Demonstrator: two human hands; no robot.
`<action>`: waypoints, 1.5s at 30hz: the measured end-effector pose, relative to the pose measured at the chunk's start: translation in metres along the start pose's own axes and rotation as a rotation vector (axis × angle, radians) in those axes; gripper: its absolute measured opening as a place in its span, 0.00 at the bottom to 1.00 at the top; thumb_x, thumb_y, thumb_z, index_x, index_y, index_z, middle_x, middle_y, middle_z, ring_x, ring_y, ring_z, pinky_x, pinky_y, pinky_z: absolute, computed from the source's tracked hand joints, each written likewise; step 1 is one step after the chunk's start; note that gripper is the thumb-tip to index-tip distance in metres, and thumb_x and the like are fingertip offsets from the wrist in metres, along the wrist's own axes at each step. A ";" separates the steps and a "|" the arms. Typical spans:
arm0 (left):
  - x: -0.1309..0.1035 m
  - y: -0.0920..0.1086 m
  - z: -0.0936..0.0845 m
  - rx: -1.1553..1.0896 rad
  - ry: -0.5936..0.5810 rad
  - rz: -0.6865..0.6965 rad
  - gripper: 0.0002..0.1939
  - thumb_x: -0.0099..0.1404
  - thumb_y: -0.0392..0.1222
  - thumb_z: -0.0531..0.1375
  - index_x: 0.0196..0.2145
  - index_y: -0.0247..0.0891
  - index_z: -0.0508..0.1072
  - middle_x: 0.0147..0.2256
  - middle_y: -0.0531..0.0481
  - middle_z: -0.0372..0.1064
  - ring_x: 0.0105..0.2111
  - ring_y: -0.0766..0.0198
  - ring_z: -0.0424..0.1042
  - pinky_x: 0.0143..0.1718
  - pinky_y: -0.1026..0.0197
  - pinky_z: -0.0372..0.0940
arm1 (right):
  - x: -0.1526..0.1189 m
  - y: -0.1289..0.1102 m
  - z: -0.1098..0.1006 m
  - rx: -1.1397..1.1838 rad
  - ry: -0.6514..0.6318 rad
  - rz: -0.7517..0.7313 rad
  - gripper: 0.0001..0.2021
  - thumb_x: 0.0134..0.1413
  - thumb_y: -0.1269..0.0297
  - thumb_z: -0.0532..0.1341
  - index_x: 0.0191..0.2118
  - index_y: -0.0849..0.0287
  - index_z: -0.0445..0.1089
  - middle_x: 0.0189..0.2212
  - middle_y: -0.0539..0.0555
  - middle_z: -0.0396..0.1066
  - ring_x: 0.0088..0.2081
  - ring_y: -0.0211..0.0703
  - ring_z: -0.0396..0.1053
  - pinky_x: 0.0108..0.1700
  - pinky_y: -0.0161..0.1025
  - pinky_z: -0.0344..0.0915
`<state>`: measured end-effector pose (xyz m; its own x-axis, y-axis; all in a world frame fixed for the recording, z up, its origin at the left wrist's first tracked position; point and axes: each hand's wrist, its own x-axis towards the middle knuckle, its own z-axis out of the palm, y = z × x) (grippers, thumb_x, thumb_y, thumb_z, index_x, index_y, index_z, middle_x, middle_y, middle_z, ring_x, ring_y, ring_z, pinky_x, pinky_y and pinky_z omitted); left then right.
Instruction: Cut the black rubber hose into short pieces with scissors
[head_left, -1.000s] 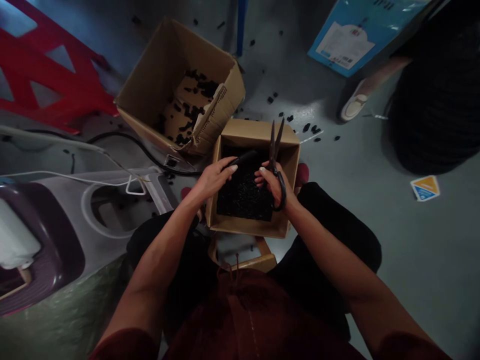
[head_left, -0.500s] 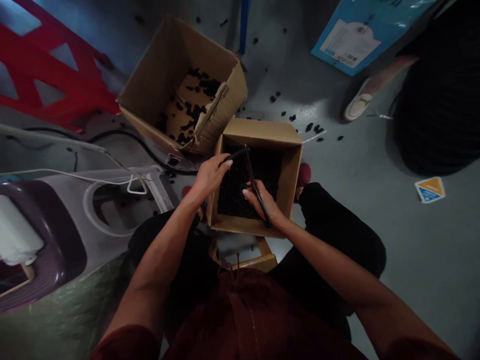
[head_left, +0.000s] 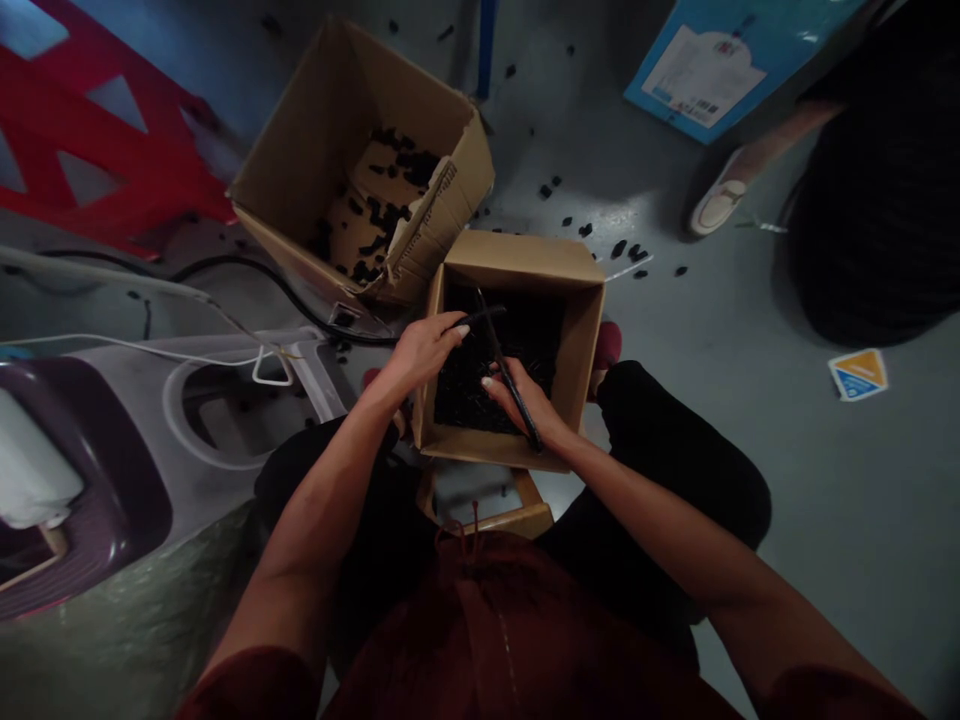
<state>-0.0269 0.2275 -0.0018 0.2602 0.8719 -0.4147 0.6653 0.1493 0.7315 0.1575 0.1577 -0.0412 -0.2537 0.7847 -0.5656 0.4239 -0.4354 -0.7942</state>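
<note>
Two bare hands, one person, both over one open cardboard box. Left hand [head_left: 429,348] reaches in from the box's left side, fingers pinched narrow on one black strip [head_left: 495,313] that sticks out to the right above the box. Right hand [head_left: 523,393] is closed around one pair of scissors [head_left: 496,340], handles in the palm, blades pointing up and crossing the strip; can't tell whether the strip sits between the blades. So: one strip, one pair of scissors, both inside the outline of the near box [head_left: 529,258]. Its bottom is covered by a heap of black bits [head_left: 480,392], too many and too dark to count. Second open box, the far box [head_left: 281,150], stands just beyond and to the left, dark chunks [head_left: 386,215] strewn on its bottom, more than ten. At least eight loose pieces [head_left: 619,248] on the floor to the right of the near box. Also: one red plastic frame [head_left: 150,190] at left, one black cable [head_left: 281,285], one purple tray [head_left: 105,470], one blue carton [head_left: 679,115] top right, one co-worker's shoe [head_left: 718,207] near it, one orange-and-blue card [head_left: 859,375] at right.
</note>
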 end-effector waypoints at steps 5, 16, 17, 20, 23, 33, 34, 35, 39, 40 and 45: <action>-0.001 0.003 -0.001 -0.009 -0.018 -0.011 0.16 0.65 0.44 0.49 0.40 0.35 0.74 0.31 0.51 0.69 0.33 0.65 0.66 0.37 0.64 0.59 | 0.001 0.002 0.000 0.040 -0.016 -0.005 0.20 0.55 0.49 0.56 0.48 0.56 0.59 0.36 0.51 0.68 0.33 0.40 0.68 0.38 0.41 0.65; -0.002 0.005 -0.001 0.012 -0.065 -0.006 0.15 0.65 0.43 0.49 0.38 0.35 0.73 0.31 0.51 0.68 0.32 0.65 0.65 0.34 0.65 0.58 | 0.001 0.000 -0.002 -0.002 -0.048 0.000 0.19 0.56 0.48 0.54 0.46 0.55 0.59 0.32 0.50 0.67 0.31 0.39 0.67 0.35 0.39 0.64; -0.002 0.005 -0.001 0.013 -0.066 -0.009 0.16 0.65 0.43 0.49 0.38 0.35 0.74 0.30 0.51 0.68 0.31 0.65 0.65 0.34 0.65 0.58 | 0.000 -0.001 -0.003 -0.019 -0.054 0.003 0.18 0.56 0.47 0.53 0.45 0.55 0.59 0.31 0.50 0.66 0.30 0.39 0.66 0.34 0.38 0.63; -0.002 0.004 -0.002 0.018 -0.074 -0.023 0.16 0.65 0.43 0.49 0.36 0.34 0.74 0.29 0.51 0.67 0.30 0.66 0.64 0.33 0.65 0.58 | -0.002 -0.006 -0.007 -0.063 -0.062 0.009 0.16 0.58 0.47 0.50 0.42 0.55 0.60 0.29 0.48 0.65 0.28 0.38 0.64 0.32 0.36 0.60; -0.002 0.004 -0.002 0.018 -0.075 -0.015 0.16 0.65 0.43 0.48 0.36 0.34 0.74 0.28 0.51 0.67 0.30 0.66 0.64 0.33 0.65 0.57 | -0.004 -0.011 -0.009 -0.107 -0.047 0.017 0.15 0.59 0.48 0.50 0.40 0.55 0.60 0.27 0.48 0.65 0.28 0.39 0.63 0.32 0.36 0.59; -0.001 0.001 0.001 0.041 -0.073 -0.035 0.14 0.64 0.43 0.49 0.33 0.35 0.71 0.28 0.51 0.67 0.29 0.66 0.63 0.32 0.65 0.57 | -0.004 -0.006 -0.008 -0.149 -0.001 -0.025 0.15 0.57 0.49 0.51 0.37 0.55 0.62 0.25 0.49 0.65 0.29 0.41 0.64 0.31 0.36 0.57; -0.001 0.002 0.001 0.036 -0.071 -0.045 0.13 0.64 0.43 0.49 0.33 0.36 0.71 0.28 0.51 0.67 0.29 0.66 0.64 0.32 0.65 0.57 | -0.004 -0.006 -0.008 -0.149 0.002 -0.025 0.15 0.57 0.49 0.51 0.36 0.55 0.62 0.24 0.49 0.65 0.28 0.41 0.64 0.31 0.36 0.57; -0.001 0.002 0.001 0.026 -0.069 -0.054 0.13 0.64 0.43 0.49 0.34 0.36 0.71 0.28 0.51 0.67 0.29 0.66 0.64 0.31 0.65 0.57 | -0.004 -0.007 -0.008 -0.149 0.005 -0.024 0.15 0.57 0.48 0.51 0.36 0.55 0.62 0.24 0.48 0.65 0.28 0.41 0.63 0.30 0.35 0.57; -0.001 0.005 0.000 -0.044 -0.079 -0.085 0.14 0.65 0.45 0.49 0.32 0.35 0.70 0.27 0.52 0.67 0.27 0.68 0.64 0.30 0.66 0.57 | -0.004 -0.009 -0.010 -0.157 0.015 -0.024 0.15 0.56 0.48 0.52 0.36 0.55 0.62 0.24 0.48 0.65 0.26 0.40 0.63 0.29 0.35 0.56; -0.002 0.006 0.000 -0.064 -0.088 -0.095 0.15 0.66 0.46 0.49 0.30 0.35 0.69 0.27 0.52 0.66 0.26 0.68 0.63 0.29 0.66 0.57 | -0.004 -0.009 -0.010 -0.163 0.015 -0.027 0.15 0.56 0.48 0.52 0.36 0.55 0.62 0.24 0.48 0.65 0.26 0.40 0.63 0.30 0.35 0.56; -0.002 0.006 -0.004 -0.114 -0.135 -0.136 0.18 0.66 0.48 0.49 0.25 0.36 0.68 0.21 0.54 0.62 0.22 0.69 0.62 0.27 0.65 0.57 | -0.003 -0.009 -0.013 -0.182 0.033 -0.030 0.15 0.55 0.48 0.53 0.37 0.55 0.63 0.24 0.48 0.65 0.26 0.41 0.63 0.30 0.35 0.56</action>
<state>-0.0260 0.2281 0.0059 0.2703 0.7710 -0.5767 0.6194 0.3193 0.7172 0.1653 0.1652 -0.0292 -0.2412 0.8115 -0.5322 0.5679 -0.3267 -0.7555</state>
